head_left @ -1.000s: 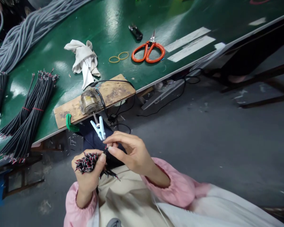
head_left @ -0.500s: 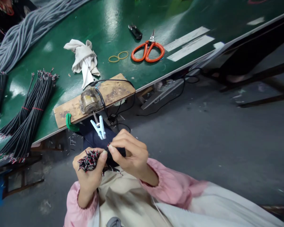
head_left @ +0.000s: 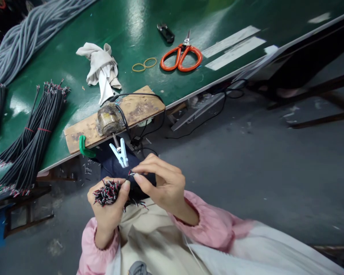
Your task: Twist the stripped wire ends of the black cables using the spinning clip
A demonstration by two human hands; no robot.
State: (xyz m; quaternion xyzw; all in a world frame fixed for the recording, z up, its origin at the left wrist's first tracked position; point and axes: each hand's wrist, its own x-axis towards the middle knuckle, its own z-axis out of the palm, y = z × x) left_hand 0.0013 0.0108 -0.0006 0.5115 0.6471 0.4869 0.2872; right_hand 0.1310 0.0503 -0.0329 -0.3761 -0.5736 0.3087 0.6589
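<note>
1. Left hand (head_left: pixel 109 210) clasps the cable bundle (head_left: pixel 106 193), near the apron (head_left: pixel 151 236).
2. Right hand (head_left: pixel 163 183) pinches splayed wire ends (head_left: pixel 131 173), apparently midway.
3. Tied bundles (head_left: pixel 46 130) on the counter (head_left: pixel 137 42): finished or waiting, I can't tell.

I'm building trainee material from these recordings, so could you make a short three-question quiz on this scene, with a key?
1. Multiple choice: what does the left hand hold?
a) rubber bands
b) a bundle of black cables
c) a crumpled cloth

2. True or false: the right hand holds the light blue clothespin.

3. Fill in the colour: the scissors on the green table have ___ handles.

Key:
1. b
2. False; it pinches thin wires, apart from the clothespin.
3. orange
</note>
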